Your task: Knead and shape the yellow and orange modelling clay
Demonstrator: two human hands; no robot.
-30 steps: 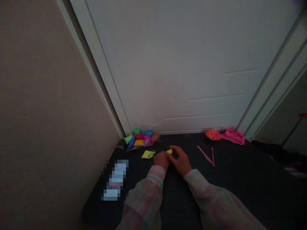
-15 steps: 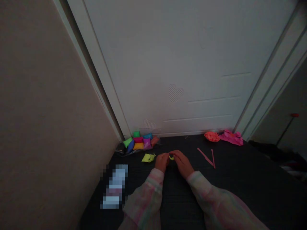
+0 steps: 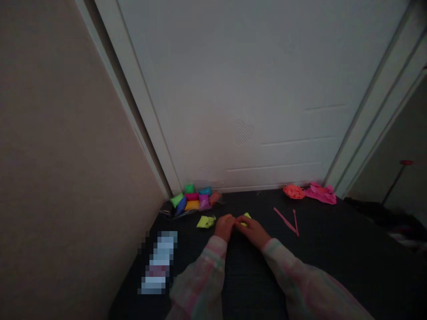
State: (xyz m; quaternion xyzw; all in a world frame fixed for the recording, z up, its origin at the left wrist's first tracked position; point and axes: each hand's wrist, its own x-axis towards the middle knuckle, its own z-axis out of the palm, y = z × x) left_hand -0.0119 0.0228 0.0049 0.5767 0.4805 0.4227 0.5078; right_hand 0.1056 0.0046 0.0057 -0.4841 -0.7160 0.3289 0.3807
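Note:
In the head view my hands meet at the fingertips low over the dark tabletop. My right hand [image 3: 254, 232] is closed around a lump of yellow modelling clay [image 3: 246, 216], which shows above and between its fingers. My left hand [image 3: 224, 228] has its fingers curled and pressed together against the right fingertips; what they hold, if anything, is hidden. Just left of it lies a crumpled yellow packet [image 3: 206, 222] with dark marks.
A clear bag of several coloured clay packets [image 3: 192, 201] lies at the back left. Pink plastic tools [image 3: 287, 221] form a V on the right. Behind them are an orange clump [image 3: 294, 192] and pink crumpled material [image 3: 322, 194]. A white door [image 3: 247, 89] borders the dark table [image 3: 250, 284].
The yellow clay shows more now, bunched in my right fingers rather than as a thin strip between the hands. My right fingers have drawn in and curled. The left hand barely moved.

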